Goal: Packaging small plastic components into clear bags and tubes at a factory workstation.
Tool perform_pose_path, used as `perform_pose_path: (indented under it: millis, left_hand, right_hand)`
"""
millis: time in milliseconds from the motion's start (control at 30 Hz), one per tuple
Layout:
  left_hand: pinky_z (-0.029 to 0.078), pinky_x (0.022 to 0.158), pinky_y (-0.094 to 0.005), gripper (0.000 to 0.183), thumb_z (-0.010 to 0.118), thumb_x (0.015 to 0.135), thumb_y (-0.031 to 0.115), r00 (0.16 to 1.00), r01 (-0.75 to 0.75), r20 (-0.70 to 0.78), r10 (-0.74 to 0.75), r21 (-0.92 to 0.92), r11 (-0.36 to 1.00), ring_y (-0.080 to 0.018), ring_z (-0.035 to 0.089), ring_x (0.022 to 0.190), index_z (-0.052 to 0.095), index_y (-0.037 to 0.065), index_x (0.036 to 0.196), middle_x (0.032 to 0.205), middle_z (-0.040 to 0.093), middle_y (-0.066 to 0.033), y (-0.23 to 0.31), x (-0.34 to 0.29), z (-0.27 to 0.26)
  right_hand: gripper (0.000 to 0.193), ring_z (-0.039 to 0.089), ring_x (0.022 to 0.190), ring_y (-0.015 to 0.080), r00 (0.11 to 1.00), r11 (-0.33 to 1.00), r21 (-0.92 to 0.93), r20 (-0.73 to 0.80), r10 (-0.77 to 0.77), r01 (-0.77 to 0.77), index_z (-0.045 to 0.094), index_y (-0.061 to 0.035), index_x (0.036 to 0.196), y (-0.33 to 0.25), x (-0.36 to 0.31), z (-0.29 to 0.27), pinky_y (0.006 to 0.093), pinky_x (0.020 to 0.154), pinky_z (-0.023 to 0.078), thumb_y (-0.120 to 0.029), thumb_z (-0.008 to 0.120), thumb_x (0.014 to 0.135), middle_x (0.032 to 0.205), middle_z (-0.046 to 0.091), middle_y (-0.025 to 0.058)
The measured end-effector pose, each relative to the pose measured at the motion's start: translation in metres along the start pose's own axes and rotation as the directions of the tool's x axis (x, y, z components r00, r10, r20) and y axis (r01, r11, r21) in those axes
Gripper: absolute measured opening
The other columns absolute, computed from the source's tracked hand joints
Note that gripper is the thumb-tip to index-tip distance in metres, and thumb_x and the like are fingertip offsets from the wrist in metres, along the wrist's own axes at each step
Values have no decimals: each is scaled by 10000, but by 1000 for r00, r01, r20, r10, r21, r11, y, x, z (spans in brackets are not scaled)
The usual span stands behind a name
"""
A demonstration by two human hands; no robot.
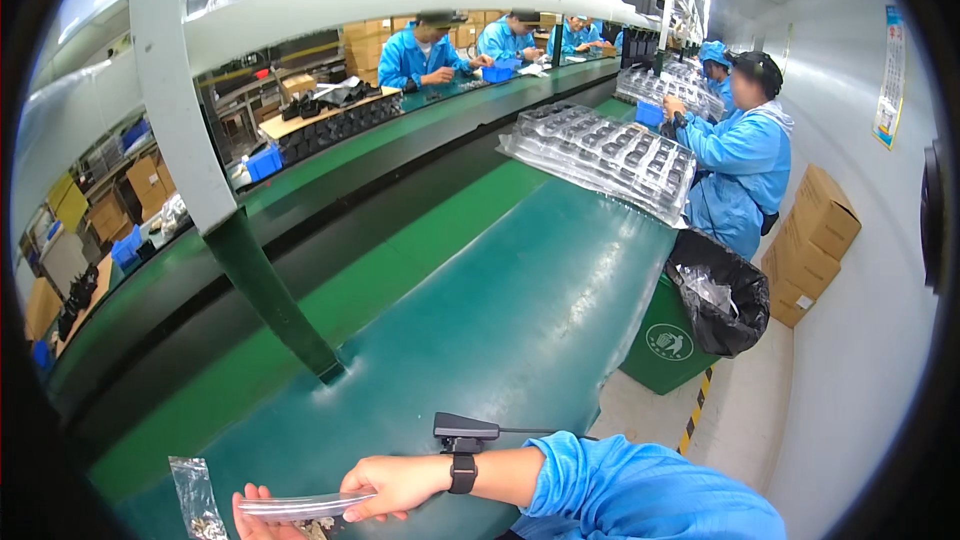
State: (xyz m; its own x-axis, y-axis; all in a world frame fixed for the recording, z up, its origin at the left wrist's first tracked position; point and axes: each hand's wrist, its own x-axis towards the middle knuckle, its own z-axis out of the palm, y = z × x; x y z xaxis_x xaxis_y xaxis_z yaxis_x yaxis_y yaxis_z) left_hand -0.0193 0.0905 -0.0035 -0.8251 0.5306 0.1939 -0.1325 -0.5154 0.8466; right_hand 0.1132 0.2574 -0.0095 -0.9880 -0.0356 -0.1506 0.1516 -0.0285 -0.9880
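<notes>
Low in the view, my right hand [385, 488] pinches one end of a clear plastic bag [300, 509], its fingers closed on the edge. At the bag's other end is my left hand [258, 520], palm up with curled fingers against the plastic; the lower frame edge cuts off part of it. Small pale parts [318, 528] show beneath the bag's edge between my hands; whether they lie inside it I cannot tell. Left of my left hand lies another clear bag [197, 498] with small metallic-looking parts at its bottom. A black strap with a device [465, 430] sits on my right wrist.
A green-topped bench [500, 310] runs ahead, with a grey post [185, 90] at its left. Plastic-covered trays of black parts [610, 155] stand farther along. A green bin [665, 340] with a black liner, stacked cartons [810, 240] and a co-worker [740, 160] are to the right.
</notes>
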Motion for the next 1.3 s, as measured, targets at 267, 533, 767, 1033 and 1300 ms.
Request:
perform_pose_path:
  millis: [267,533,767,1033,1300]
  left_hand:
    - [359,1016,-419,421,463,969,222,994,-91,-63,89,-36,995,-294,466,1175,416,-75,1265,1274,477,-207,4,0,4]
    - [385,956,-359,404,484,962,243,974,-184,-126,187,35,982,-252,506,1096,482,-90,1191,1196,528,-197,8,7,-3]
    - [423,731,-215,386,517,947,268,969,-185,-160,189,38,982,-166,555,951,526,-45,1173,1156,577,-162,7,12,-16]
    - [449,875,-315,347,499,951,225,942,-288,-174,288,26,957,-251,560,1039,527,-55,1155,1175,563,-185,-1,18,-25]
    - [447,926,-407,286,500,921,125,917,-398,19,399,-41,916,-332,550,1077,556,-70,1124,1174,569,-220,3,15,-7]
  right_hand:
    - [392,620,847,99,927,904,338,-350,-136,260,494,38,1188,12,0,-28,217,665,488,-101,652,858,1094,608,101]
    - [435,609,997,145,959,946,255,-250,-136,201,509,66,1222,6,5,-33,257,878,491,-30,663,827,1120,622,138]
    - [422,618,929,119,933,925,256,-297,-202,282,522,73,1201,17,8,-29,234,823,503,-30,669,819,1013,643,115]
    - [294,627,824,121,893,881,280,-356,-274,382,547,69,1082,12,9,-28,238,707,510,-56,652,838,924,634,102]
    - [89,557,673,103,777,888,76,-521,-353,454,558,29,904,19,18,-27,246,621,473,-47,594,875,782,596,52]
